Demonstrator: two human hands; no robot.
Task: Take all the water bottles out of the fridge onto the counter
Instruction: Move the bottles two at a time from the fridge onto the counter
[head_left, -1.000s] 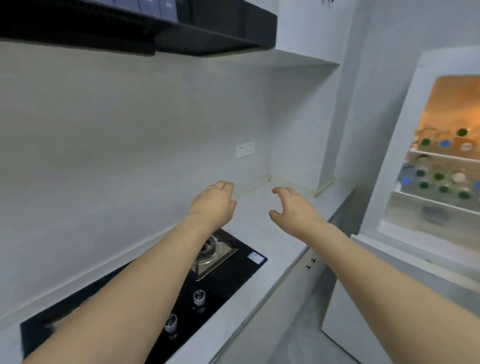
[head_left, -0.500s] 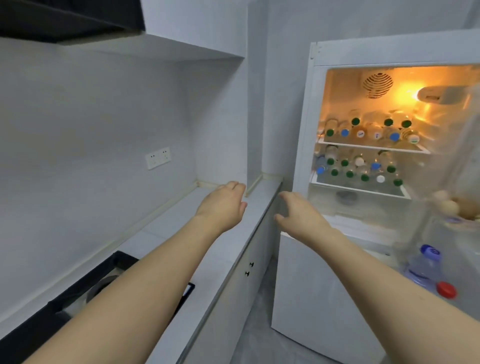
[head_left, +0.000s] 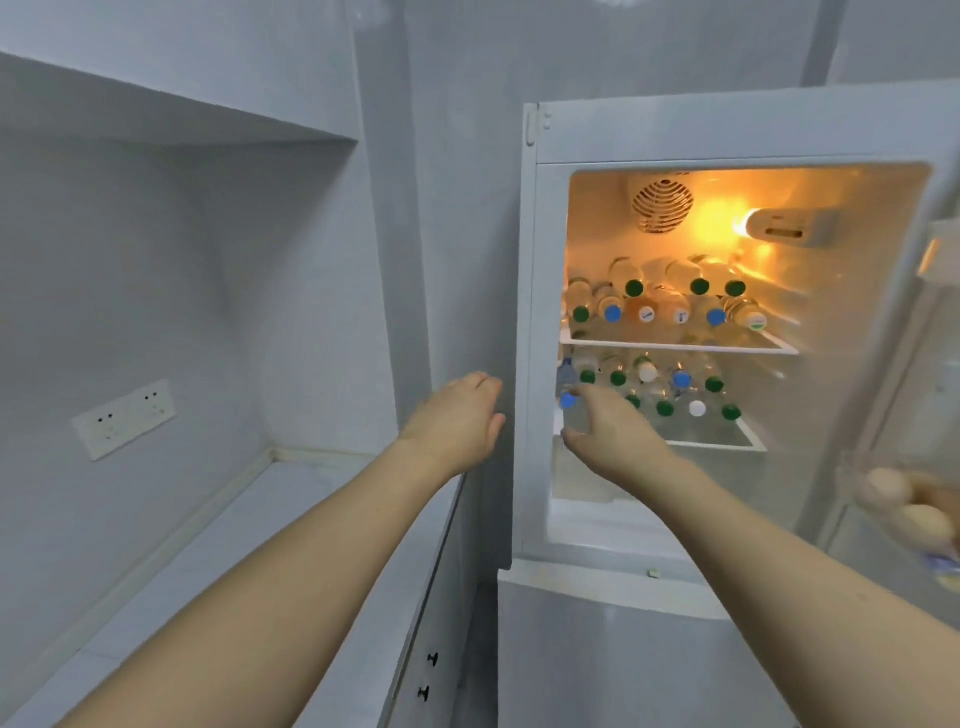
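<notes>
Both arms outstretched, left hand (head_left: 457, 421) and right hand (head_left: 608, 431) with fingers loosely open before lit fridge (head_left: 535, 312)

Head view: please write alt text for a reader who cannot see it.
A person's bare right hand reaches into an open white fridge toward clear plastic water bottles lying on two lit shelves. The left hand hovers open above a pale grey counter.

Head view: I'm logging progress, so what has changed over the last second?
The view swung from the stove to the open white fridge. The right hand reached in toward the clear blue-capped bottle on the lower shelf, gripping nothing yet. The left hand stayed open and empty; the white counter still shows no bottles.
</notes>
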